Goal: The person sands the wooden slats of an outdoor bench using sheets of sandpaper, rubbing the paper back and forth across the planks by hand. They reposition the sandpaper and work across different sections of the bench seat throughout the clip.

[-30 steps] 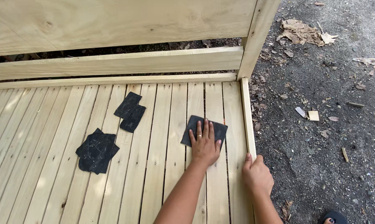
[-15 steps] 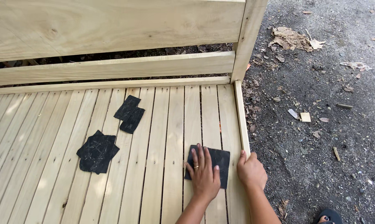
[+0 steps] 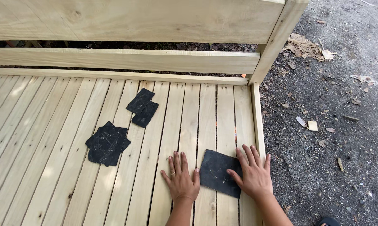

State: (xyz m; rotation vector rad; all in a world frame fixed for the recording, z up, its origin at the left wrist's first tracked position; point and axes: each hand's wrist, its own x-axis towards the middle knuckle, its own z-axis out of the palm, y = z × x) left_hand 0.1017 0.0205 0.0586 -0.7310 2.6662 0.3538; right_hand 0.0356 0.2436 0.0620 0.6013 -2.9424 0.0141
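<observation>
A black sheet of sandpaper (image 3: 217,171) lies on the pale wooden slats (image 3: 51,146) near their right edge. My right hand (image 3: 253,173) rests flat with its fingers on the sheet's right side. My left hand (image 3: 181,176), wearing a ring, lies flat on the slats just left of the sheet, fingers spread, touching or nearly touching its left edge. Neither hand grips anything.
Two more black sandpaper pieces (image 3: 143,107) and a stack of black sheets (image 3: 107,143) lie farther left on the slats. A wooden rail (image 3: 122,60) and board stand behind. A side rail (image 3: 258,117) borders dark gravel ground (image 3: 335,125) with wood scraps.
The sandpaper sheet slid toward me along the slats. My left hand came off the sheet onto the wood beside it, and my right hand moved from the side rail onto the sheet.
</observation>
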